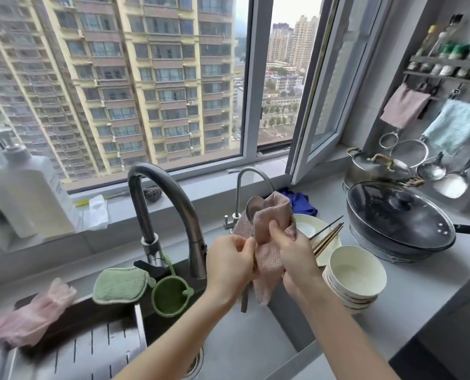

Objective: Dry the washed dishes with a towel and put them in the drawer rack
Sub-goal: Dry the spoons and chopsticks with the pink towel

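Over the sink point(245, 349), left fingers point(248, 247) tight on spoon point(253, 207), right fingers point(278, 233) round towel point(272, 215).

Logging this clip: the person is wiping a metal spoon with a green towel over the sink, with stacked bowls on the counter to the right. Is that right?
Not quite: the towel is pink, not green. The head view shows the right hand wrapping it round the metal spoon, which the left hand holds over the sink. The stacked bowls do stand on the counter to the right.
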A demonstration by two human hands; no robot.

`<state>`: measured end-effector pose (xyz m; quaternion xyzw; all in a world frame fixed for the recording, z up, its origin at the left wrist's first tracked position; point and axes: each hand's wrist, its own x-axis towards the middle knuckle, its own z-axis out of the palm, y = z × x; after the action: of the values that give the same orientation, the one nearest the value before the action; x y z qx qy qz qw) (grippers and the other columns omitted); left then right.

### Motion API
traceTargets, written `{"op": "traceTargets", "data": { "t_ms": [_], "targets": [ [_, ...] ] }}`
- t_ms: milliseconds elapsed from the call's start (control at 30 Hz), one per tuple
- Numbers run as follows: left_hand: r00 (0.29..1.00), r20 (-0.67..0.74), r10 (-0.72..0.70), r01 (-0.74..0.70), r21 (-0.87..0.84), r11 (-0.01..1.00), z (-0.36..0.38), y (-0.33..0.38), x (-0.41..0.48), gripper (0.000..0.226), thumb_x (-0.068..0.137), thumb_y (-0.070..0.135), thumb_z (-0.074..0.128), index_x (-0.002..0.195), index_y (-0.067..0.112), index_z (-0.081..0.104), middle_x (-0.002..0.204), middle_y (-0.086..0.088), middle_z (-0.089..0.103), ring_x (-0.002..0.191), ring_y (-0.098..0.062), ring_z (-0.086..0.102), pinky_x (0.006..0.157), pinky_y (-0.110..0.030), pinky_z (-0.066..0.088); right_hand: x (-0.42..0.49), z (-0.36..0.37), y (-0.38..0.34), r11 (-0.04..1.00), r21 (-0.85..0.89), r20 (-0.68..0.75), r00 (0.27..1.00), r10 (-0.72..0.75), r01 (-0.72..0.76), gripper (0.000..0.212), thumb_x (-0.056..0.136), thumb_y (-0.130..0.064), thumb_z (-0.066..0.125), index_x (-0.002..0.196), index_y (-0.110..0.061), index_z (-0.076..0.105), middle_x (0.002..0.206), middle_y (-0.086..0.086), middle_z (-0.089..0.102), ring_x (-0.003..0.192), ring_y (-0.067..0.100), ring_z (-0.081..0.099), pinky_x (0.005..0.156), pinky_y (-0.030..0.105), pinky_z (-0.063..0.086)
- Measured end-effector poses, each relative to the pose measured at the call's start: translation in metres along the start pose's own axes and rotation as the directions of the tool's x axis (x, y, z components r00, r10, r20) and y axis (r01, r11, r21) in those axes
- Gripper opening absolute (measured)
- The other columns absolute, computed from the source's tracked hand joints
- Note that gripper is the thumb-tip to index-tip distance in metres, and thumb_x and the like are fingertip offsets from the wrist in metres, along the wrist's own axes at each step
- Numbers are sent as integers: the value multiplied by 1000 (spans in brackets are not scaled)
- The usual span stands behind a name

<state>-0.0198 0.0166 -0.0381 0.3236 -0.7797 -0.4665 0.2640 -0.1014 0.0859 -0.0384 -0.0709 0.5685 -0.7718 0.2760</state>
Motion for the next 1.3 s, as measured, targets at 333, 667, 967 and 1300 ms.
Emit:
{"op": "traceTargets", "data": {
  "t_ms": [333, 667, 967, 1300],
  "targets": [
    [984, 178, 32, -75, 242, 967, -18, 10, 0, 39, 90, 32, 55, 64, 5, 67, 59, -10, 68, 62, -26, 67, 62, -39, 56, -3, 15, -11, 982, 135, 45, 991, 124, -129, 19, 78, 23, 55, 93, 13, 61, 66, 18, 67, 53, 27, 66, 50, 33, 57],
    [931, -4, 364, -331, 411, 850, -94, 43, 34, 11, 80, 16, 72, 74, 8, 73, 63, 2, 61, 59, -11, 55, 57, -22, 39, -28, 30, -32, 962, -273, 391, 916, 91, 20, 20, 73, 13, 68, 92, 5, 68, 83, 17, 72, 79, 26, 70, 69, 31, 56],
    [812, -418, 408, -195, 465, 864, -258, 57, 45, 13, 82, 16, 71, 83, 4, 74, 67, -11, 69, 56, -28, 64, 66, -40, 57, -59, 122, -57, 916, -333, 644, 764, 48, 223, 15, 70, 12, 72, 74, -1, 70, 73, 9, 71, 70, 20, 69, 66, 29, 56],
    [487, -827, 282, 220, 429, 876, -483, -7, -19, 16, 83, 6, 60, 69, 1, 66, 54, -17, 63, 30, 4, 52, 35, -9, 38, -94, 271, -28, 821, -399, 749, 661, 35, 408, 18, 73, 8, 71, 70, -9, 66, 65, 2, 66, 52, 2, 62, 47, 12, 47]
  ]
}}
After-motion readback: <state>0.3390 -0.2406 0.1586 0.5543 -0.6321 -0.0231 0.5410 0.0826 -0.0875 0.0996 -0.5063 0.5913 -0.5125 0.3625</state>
